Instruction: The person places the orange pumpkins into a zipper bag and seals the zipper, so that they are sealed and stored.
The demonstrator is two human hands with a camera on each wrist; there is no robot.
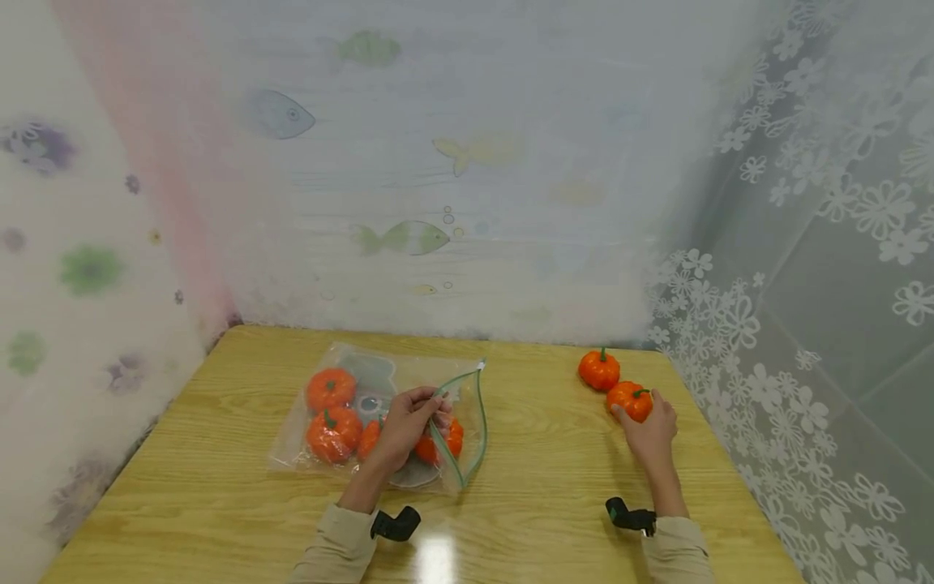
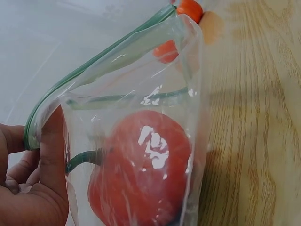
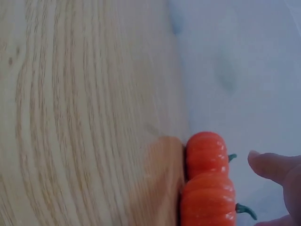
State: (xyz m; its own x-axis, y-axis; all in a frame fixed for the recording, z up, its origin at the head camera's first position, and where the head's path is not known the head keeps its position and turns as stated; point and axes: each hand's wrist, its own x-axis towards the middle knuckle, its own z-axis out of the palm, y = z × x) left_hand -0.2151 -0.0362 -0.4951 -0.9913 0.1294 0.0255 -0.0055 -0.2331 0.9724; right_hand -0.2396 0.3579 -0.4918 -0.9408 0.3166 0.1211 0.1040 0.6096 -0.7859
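A clear zip bag (image 1: 292, 454) with a green seal lies on the wooden table, holding several small orange pumpkins (image 1: 333, 434). My left hand (image 1: 404, 426) pinches the bag's mouth by its green-edged rim, and the mouth gapes toward the right. One bagged pumpkin (image 2: 141, 174) with a curved green stem sits just beside those fingers. Over at the right, my right hand (image 1: 652, 434) is spread about a loose pumpkin (image 1: 627, 401). In the right wrist view the thumb (image 3: 268, 165) stands apart from the pumpkins. Another loose pumpkin (image 1: 598, 371) lies right behind that one.
A pale printed curtain (image 1: 467, 268) hangs along the table's back edge. More patterned sheeting (image 1: 730, 324) borders the right side. Bare wood of the table (image 1: 536, 438) lies between the bag and the loose pumpkins. Each wrist carries a black camera mount (image 1: 396, 525).
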